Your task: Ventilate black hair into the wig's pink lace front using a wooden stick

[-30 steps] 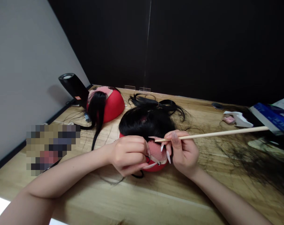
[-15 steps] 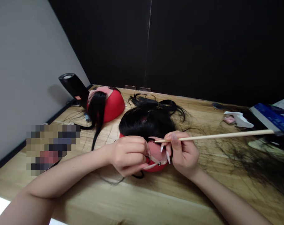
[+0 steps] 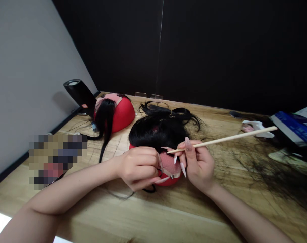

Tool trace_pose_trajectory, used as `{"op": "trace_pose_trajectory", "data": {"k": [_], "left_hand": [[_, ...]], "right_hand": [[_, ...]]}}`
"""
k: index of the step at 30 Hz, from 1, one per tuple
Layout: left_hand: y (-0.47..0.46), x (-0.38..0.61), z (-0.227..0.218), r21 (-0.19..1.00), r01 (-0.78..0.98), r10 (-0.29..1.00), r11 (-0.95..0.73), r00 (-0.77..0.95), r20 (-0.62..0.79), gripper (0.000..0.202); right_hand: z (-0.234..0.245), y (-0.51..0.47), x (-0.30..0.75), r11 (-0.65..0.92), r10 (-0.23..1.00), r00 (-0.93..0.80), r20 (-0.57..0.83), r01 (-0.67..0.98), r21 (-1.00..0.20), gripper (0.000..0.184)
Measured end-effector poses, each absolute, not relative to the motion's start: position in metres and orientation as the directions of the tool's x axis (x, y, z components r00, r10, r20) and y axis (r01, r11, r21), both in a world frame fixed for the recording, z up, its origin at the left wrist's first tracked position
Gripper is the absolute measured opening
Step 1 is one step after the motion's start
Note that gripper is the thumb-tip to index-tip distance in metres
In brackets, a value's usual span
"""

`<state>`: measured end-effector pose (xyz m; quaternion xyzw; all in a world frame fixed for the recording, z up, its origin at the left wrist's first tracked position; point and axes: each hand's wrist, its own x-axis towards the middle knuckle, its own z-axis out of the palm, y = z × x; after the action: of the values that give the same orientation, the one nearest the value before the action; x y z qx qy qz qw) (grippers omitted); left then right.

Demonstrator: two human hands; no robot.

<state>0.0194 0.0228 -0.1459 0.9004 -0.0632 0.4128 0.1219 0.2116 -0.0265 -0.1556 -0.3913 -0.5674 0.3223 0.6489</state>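
Observation:
A red dome block (image 3: 168, 178) sits in front of me on the wooden table (image 3: 153, 216), covered by a pink lace cap (image 3: 168, 161) with black hair (image 3: 158, 130) on its far half. My right hand (image 3: 197, 165) pinches a long thin wooden stick (image 3: 226, 138), its tip at the cap's hairline. My left hand (image 3: 139, 167) is curled closed against the block's left side, pinching a small loop of black hair (image 3: 159, 172) at the cap's edge.
A second red dome (image 3: 118, 113) with a black hair strand stands at the back left beside a black cylindrical speaker (image 3: 80, 94). Loose black hair (image 3: 267, 168) litters the right side. A blue packet (image 3: 295, 126) and white wrapper (image 3: 257, 125) lie at far right. A blurred patch sits at left.
The stick's far end has swung upward and back, tilting steeper; its tip stays at the cap. My left hand has not moved.

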Motion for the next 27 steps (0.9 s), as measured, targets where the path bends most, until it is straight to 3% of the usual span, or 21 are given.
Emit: {"op": "trace_pose_trajectory", "data": {"k": [7,15,17,21,23,25,27], "left_hand": [[0.022,0.021,-0.143,0.166,-0.228,-0.021,-0.96,0.644,0.765,0.011],[0.013,0.023,-0.129,0.214,-0.104,0.083,-0.971,0.695,0.714,0.02],[0.007,0.024,-0.123,0.093,-0.011,0.055,-0.996,0.732,0.679,0.022],[-0.002,0.024,-0.119,-0.315,0.192,-0.043,-0.929,0.791,0.611,0.017],[-0.003,0.023,-0.118,-0.392,0.26,-0.043,-0.883,0.784,0.619,0.012],[-0.003,0.022,-0.112,-0.301,0.315,0.031,-0.9,0.735,0.677,0.008],[-0.006,0.02,-0.099,-0.084,0.363,0.194,-0.928,0.663,0.723,0.009]], "right_hand": [[-0.145,-0.025,0.208,0.317,0.932,0.205,0.299,-0.062,-0.946,0.033],[-0.141,-0.023,0.21,0.259,0.957,0.167,0.238,-0.114,-0.959,0.039],[-0.141,-0.023,0.21,0.249,0.959,0.167,0.227,-0.121,-0.961,0.039],[-0.143,-0.023,0.211,0.238,0.962,0.166,0.216,-0.129,-0.963,0.037],[-0.144,-0.023,0.212,0.234,0.964,0.157,0.212,-0.135,-0.963,0.037],[-0.144,-0.023,0.212,0.225,0.968,0.145,0.204,-0.145,-0.964,0.038],[-0.144,-0.022,0.212,0.217,0.97,0.141,0.196,-0.156,-0.964,0.039]]}}
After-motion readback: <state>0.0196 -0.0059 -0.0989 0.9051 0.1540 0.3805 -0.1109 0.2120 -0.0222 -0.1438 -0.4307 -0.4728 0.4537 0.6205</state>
